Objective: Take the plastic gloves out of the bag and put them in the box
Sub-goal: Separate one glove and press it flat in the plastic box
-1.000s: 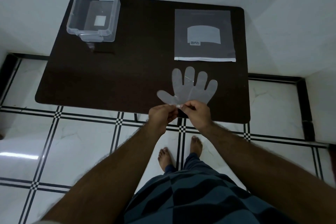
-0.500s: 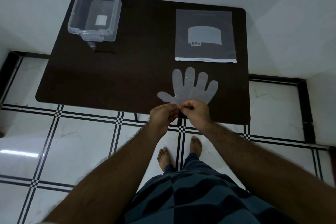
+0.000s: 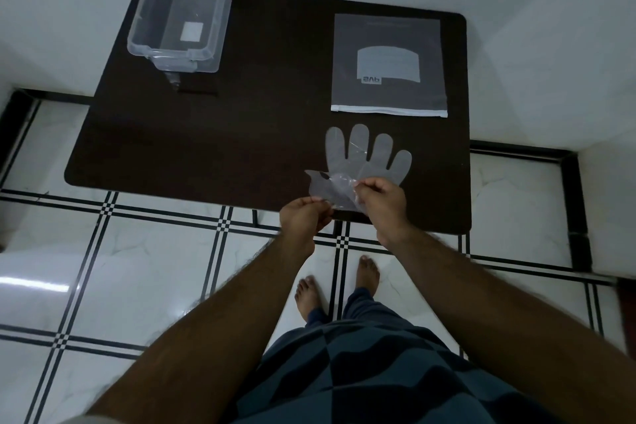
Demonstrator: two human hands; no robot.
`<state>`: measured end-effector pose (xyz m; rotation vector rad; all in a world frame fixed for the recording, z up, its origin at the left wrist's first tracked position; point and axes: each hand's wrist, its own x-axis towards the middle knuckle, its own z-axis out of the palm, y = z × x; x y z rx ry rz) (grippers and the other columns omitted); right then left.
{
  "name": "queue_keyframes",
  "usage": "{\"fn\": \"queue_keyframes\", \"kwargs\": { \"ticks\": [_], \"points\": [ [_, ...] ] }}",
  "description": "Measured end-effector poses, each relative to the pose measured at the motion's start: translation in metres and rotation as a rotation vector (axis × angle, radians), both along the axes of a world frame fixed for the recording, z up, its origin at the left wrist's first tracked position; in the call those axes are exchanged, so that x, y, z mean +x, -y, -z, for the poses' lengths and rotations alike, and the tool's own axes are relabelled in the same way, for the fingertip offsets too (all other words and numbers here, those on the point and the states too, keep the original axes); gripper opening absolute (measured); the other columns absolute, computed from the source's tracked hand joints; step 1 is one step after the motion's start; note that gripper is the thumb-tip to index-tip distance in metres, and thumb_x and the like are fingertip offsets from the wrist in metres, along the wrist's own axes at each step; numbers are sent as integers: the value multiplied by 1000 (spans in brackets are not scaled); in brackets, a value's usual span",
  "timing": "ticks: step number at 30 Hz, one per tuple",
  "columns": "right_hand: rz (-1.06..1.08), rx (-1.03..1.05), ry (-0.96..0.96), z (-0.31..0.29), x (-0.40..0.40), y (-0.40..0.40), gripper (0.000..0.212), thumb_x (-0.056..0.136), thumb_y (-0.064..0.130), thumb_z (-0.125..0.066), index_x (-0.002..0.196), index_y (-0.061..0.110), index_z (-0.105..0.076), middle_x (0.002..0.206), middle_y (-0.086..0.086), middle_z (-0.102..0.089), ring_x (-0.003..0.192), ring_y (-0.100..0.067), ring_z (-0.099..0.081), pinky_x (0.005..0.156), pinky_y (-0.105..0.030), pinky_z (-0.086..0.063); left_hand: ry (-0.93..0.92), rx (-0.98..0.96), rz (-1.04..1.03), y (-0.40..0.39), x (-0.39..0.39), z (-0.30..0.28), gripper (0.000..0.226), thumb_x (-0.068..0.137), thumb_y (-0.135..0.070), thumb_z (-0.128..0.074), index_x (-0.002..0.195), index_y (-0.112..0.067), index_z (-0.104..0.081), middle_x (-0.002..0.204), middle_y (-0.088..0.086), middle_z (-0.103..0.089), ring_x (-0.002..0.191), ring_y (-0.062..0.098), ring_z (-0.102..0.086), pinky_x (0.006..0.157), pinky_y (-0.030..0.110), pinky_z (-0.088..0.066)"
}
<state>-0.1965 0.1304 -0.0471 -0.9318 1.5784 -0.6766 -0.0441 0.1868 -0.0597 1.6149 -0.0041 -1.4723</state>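
Gloves being peeled apart since the earlier frame: the cuff has lifted and crumpled.

Left hand and right hand each pinch the plastic gloves at the cuff (fingers still flat on the table), apparently separating layers; beyond lie the bag and, far left, the empty box.

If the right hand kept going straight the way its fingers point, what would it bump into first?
Probably the flat glove lying on the table just beyond the right hand, which already pinches a crumpled glove. Farther along lies the bag. Height above the table is unclear.
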Motion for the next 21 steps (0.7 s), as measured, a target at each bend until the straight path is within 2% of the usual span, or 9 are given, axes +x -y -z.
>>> {"fn": "queue_keyframes", "kwargs": {
  "ticks": [2,5,7,10,12,13,16,18,21],
  "points": [
    [88,26,18,-6,-2,5,6,99,15,-72,102,18,-75,105,-2,-73,96,-16,-70,71,-24,-56,83,18,22,-1,0,0,21,88,6,-79,108,3,-72,100,21,-79,87,28,-76,77,35,-67],
    [136,29,14,-10,-8,10,10,100,15,-71,109,18,-76,110,1,-72,99,-13,-69,73,-23,-56,242,35,97,-3,-1,-3,13,88,1,-80,99,-4,-74,93,16,-78,89,30,-77,74,35,-67],
    [144,26,11,-10,-11,12,12,100,16,-72,111,17,-75,111,3,-72,101,-13,-69,73,-22,-57,420,43,161,-5,-2,-6,23,88,-7,-80,109,-9,-72,97,9,-76,91,27,-76,71,31,-64],
    [131,8,-17,-11,-14,14,15,101,19,-71,116,17,-73,113,5,-70,101,-11,-68,64,-16,-55,944,-139,318,-10,-3,-10,46,90,-11,-78,132,-14,-59,125,3,-63,106,15,-63,86,26,-55],
    [103,-17,-36,-11,-15,15,16,101,21,-72,117,17,-73,115,4,-70,101,-10,-68,62,-15,-55,1313,-411,569,-5,-2,-13,41,95,-8,-71,134,-13,-62,133,6,-62,119,19,-58,102,33,-50],
    [96,-23,-34,-10,-14,16,16,101,22,-72,116,18,-73,115,3,-71,102,-11,-69,65,-17,-56,1415,-527,751,0,-2,-13,38,97,-8,-69,134,-13,-64,135,8,-65,125,22,-59,108,38,-47],
    [104,-39,-32,-11,-13,20,15,101,20,-72,116,17,-73,116,1,-73,105,-14,-71,78,-27,-62,1402,-560,1204,18,-4,-11,35,100,-14,-66,134,-19,-68,137,4,-70,130,23,-62,117,45,-44],
    [122,-46,-37,-13,-14,23,17,101,18,-71,118,16,-73,117,1,-72,107,-14,-69,86,-31,-62,1389,-506,1313,21,-4,-8,29,101,-18,-64,129,-22,-70,128,3,-73,122,22,-66,114,45,-49],
    [162,-44,-15,-19,-20,30,18,101,16,-70,119,17,-72,115,3,-71,105,-12,-69,84,-29,-61,1404,-514,1376,16,1,-2,20,101,-23,-65,120,-23,-72,119,0,-75,113,20,-68,113,45,-49]
  ]
}}
